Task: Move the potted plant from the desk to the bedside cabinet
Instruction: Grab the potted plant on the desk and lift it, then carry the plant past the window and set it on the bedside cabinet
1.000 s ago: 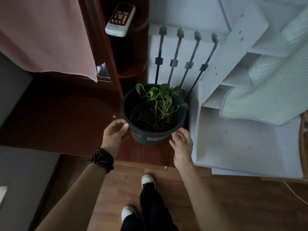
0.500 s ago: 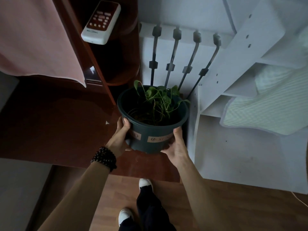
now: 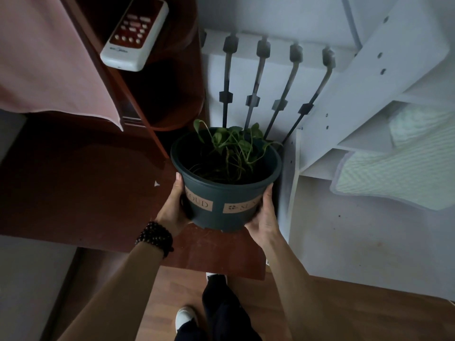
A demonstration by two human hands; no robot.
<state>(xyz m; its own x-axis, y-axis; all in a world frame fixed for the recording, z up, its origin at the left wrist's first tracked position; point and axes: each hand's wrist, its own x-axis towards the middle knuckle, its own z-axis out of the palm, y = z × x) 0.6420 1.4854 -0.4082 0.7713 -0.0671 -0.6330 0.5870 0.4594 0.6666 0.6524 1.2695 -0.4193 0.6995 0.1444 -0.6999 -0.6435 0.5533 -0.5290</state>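
We are standing at the dark table [image 3: 73, 183], lifting the potted plant [image 3: 225, 183] over its near right corner, left hand [image 3: 173, 207] and right hand [image 3: 264, 217] clasping its sides; next, carrying it level to the bedside cabinet.

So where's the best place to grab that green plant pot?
By the side wall under the rim, one hand from each side, as the left hand and right hand do on the pot. Its wall tapers downward, and the leaves fill the top, so a top grip seems poor.
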